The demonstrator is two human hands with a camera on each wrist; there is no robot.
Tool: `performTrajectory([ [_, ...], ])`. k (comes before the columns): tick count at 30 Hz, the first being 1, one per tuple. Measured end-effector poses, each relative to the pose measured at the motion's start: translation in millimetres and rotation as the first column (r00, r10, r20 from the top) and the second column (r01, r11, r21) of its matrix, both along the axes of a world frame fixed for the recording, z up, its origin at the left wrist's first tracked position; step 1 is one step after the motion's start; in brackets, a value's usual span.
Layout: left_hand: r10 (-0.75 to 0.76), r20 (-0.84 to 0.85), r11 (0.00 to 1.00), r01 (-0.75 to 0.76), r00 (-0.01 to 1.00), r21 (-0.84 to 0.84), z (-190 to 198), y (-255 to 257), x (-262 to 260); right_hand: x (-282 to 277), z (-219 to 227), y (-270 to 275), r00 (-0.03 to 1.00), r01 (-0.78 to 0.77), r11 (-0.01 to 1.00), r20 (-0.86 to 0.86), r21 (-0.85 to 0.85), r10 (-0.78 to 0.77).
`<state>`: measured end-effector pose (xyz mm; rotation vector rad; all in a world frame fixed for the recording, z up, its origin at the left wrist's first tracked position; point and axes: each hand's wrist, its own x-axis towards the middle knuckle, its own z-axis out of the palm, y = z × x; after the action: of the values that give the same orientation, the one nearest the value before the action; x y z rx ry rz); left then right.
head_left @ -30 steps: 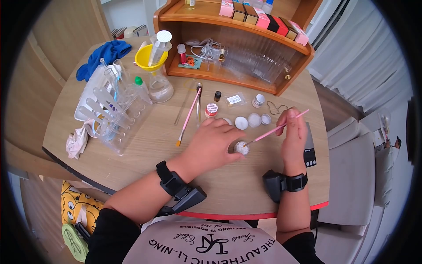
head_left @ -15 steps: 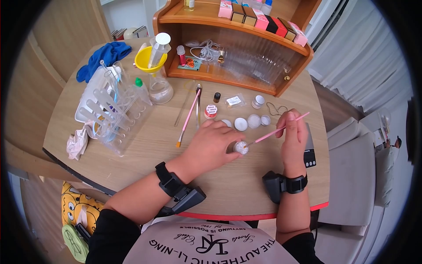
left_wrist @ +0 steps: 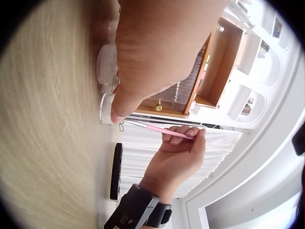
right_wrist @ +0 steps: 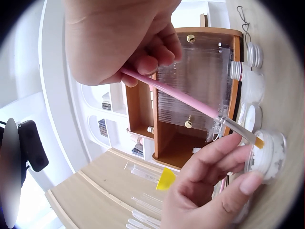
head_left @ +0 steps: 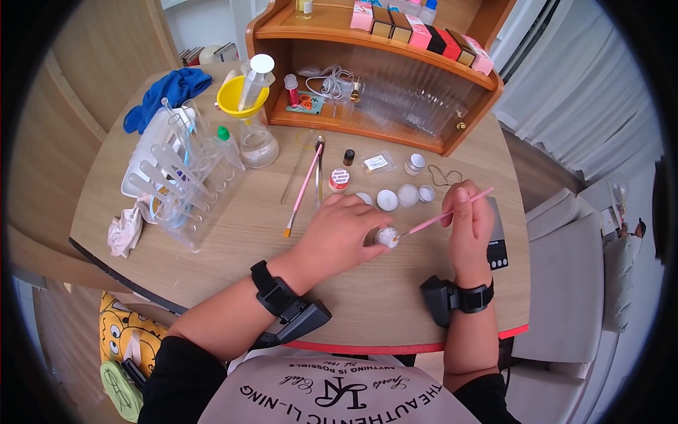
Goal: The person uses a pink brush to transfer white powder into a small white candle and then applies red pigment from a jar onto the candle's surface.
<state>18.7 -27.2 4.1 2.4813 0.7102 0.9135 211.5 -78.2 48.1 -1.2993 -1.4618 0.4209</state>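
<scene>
My left hand (head_left: 337, 233) grips a small clear jar (head_left: 385, 238) by its side, thumb and fingers around it, at the middle of the table. White matter fills the jar, with some flecks around its wall in the right wrist view. A pink-handled paintbrush (head_left: 431, 222) slants down to the left from my right hand (head_left: 472, 233), pinched between thumb and fingers. Its orange bristles (right_wrist: 259, 142) are at the jar's mouth. Just beyond my left fingers stand a white round lid (head_left: 386, 200) and a clear round container (head_left: 408, 194).
Left on the table are a test tube rack (head_left: 187, 201) and a flask (head_left: 258, 145) under a yellow funnel (head_left: 236, 99). A second pink brush (head_left: 304, 191) lies nearby. A red-labelled jar (head_left: 339, 180), a black scale (head_left: 498, 251) and a wooden cabinet (head_left: 452, 138) stand around.
The brush has shifted slightly toward the person, its handle end dropping a little and its tip moving nearer the jar's front rim. The left hand keeps its hold on the jar.
</scene>
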Motion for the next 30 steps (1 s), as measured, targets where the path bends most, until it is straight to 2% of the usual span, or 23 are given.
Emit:
performTrajectory([
  [4,-0.003,-0.009,1.000,0.003,1.000,-0.021,0.8,1.1,-1.2,2.1,-0.7,-0.5,1.000,0.003,0.997,0.017,0.073,-0.005],
  [7,0.074,0.056,0.997,-0.074,0.996,0.009,2.7,5.1,-2.5,3.5,0.4,-2.1,0.996,0.011,0.995,0.084,0.102,-0.020],
  [9,0.270,0.143,0.958,-0.281,0.952,0.060,4.7,15.8,-8.5,1.5,1.0,-2.3,0.996,-0.011,0.987,0.092,0.160,-0.004],
  [10,0.270,0.142,0.958,-0.280,0.953,0.060,4.2,20.8,-10.5,-0.3,0.9,-1.8,0.996,-0.010,0.987,0.091,0.160,-0.004],
  [12,0.475,0.181,0.864,-0.496,0.861,0.091,0.3,29.7,-13.6,-3.3,0.7,-1.0,0.999,-0.033,0.971,0.044,0.236,0.024],
  [16,0.489,0.076,0.865,-0.495,0.869,0.088,-5.2,36.2,-20.7,-3.6,1.0,-1.8,0.998,-0.017,0.987,0.059,0.162,0.007],
  [18,0.442,0.000,0.896,-0.442,0.897,0.035,-6.9,38.2,-20.7,-1.4,0.8,-3.2,1.000,0.008,0.994,0.017,0.111,-0.010],
  [22,0.420,0.016,0.906,-0.420,0.907,0.057,-9.0,40.3,-21.2,-0.4,-2.2,-1.3,0.998,-0.013,0.992,-0.052,0.129,0.020],
  [25,0.393,0.087,0.919,-0.393,0.915,-0.019,-4.1,38.4,-19.4,-3.5,-3.1,4.6,0.990,0.006,0.984,-0.141,0.176,0.019],
  [27,0.260,0.313,0.953,-0.191,0.913,-0.235,1.6,33.2,-16.1,-4.0,-4.4,7.8,0.963,-0.020,0.984,-0.261,0.177,0.066],
  [30,0.194,0.354,0.966,-0.115,0.915,-0.233,7.9,24.6,-14.3,-2.8,-4.5,8.7,0.939,0.041,0.975,-0.341,0.220,0.037],
])
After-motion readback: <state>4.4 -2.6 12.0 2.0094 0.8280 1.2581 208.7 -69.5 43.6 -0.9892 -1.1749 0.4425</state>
